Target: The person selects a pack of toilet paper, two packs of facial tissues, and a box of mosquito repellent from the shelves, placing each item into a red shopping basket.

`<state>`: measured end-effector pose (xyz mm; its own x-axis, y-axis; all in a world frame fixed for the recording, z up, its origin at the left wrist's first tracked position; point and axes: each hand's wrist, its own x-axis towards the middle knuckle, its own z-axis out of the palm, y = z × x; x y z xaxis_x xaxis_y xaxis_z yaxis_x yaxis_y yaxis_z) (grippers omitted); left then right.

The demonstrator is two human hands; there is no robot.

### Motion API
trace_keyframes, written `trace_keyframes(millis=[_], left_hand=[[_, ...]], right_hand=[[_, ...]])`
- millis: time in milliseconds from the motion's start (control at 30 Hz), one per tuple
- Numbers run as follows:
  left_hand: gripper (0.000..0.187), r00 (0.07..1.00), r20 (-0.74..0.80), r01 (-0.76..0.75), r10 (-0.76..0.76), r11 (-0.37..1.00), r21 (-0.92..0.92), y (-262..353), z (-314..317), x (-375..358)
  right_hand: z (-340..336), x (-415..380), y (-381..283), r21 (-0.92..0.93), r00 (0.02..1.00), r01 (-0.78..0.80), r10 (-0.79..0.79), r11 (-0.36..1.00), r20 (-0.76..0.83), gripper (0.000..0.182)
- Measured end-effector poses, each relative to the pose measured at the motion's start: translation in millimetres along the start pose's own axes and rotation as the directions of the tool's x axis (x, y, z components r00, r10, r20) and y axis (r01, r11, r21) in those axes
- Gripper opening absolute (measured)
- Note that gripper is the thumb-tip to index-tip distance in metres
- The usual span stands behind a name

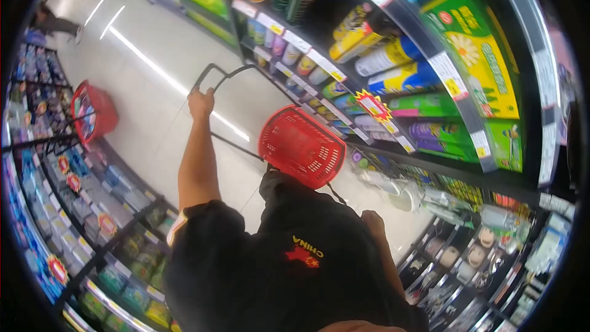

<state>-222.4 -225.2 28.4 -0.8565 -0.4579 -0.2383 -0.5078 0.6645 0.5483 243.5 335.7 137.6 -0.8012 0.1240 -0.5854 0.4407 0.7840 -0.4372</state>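
My left hand [201, 104] is closed around the long black pull handle [212, 69] of a red shopping basket [310, 171]. The basket has perforated plastic walls and stands on the floor in front of me, close to the right-hand shelves. No goods show inside it. My right hand [373, 224] hangs low beside my body, its fingers curled in, with nothing visible in them. Nearest to it are the lower shelf goods on the right. My black shirt [246, 283] with a red and yellow print fills the lower middle of the view.
A second red basket [97, 112] with items in it stands by the left shelves [92, 209]. Spray cans [384, 58] and boxed goods line the right shelves. Pale tiled floor [147, 86] runs between them. At the far left, a person's leg [58, 23] shows.
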Motion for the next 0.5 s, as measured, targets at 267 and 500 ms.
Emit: trace_keyframes(millis=[267, 500], left_hand=[[0.070, 0.996, 0.075, -0.048, 0.051, 0.998, -0.034, -19.9, -14.1, 25.7], [0.072, 0.980, 0.198, 0.033, -0.035, 0.999, 0.016, -26.4, -12.9, 31.1]], right_hand=[[-10.6, 8.3, -23.9, 0.200, 0.985, -0.169, 0.162, 0.965, 0.053, 0.023], [-11.8, 7.6, -19.8, 0.102, 1.000, -0.005, 0.003, 0.995, 0.016, 0.027]])
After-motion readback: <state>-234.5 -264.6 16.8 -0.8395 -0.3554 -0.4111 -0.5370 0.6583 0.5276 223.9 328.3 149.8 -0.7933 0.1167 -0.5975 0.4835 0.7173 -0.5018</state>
